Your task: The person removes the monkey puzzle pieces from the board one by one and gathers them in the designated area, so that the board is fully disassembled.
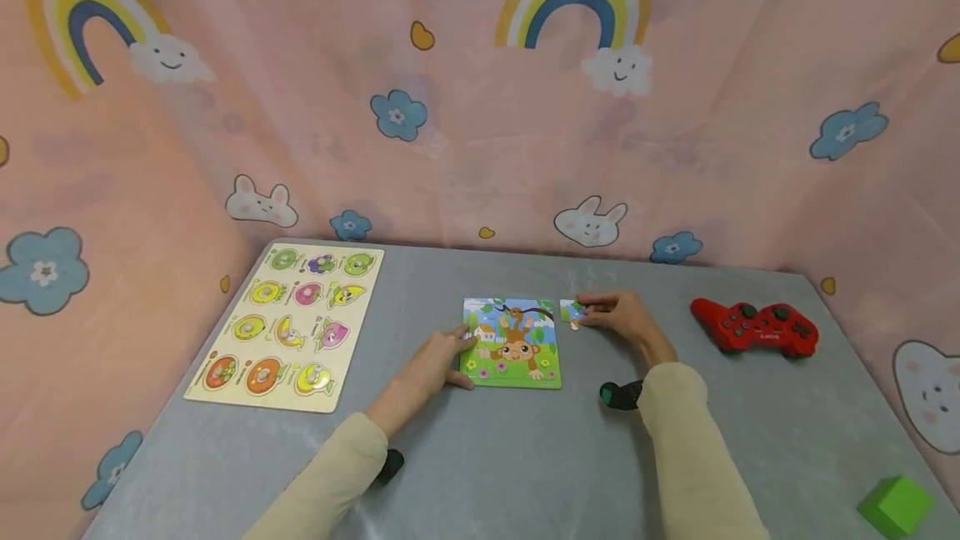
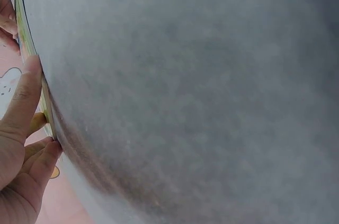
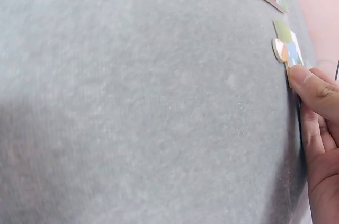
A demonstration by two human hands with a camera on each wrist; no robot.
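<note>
A small jigsaw puzzle board (image 1: 512,363) with a hanging monkey picture lies flat on the grey table. My left hand (image 1: 433,363) rests against its left side, thumb near the lower corner and fingertips at the edge higher up; in the left wrist view, the thumb and fingers of the left hand (image 2: 24,128) touch the thin board edge. Just right of the board, my right hand (image 1: 622,319) pinches a puzzle piece (image 1: 567,312). In the right wrist view the thumb of the right hand (image 3: 320,107) lies on the puzzle piece (image 3: 286,38), apart from the board.
A wooden fruit peg board (image 1: 288,373) lies at the left. On the right are a red game controller (image 1: 757,329) and, near the front corner, a green block (image 1: 896,507). A pink patterned cloth (image 1: 465,165) hangs behind the table (image 1: 525,473).
</note>
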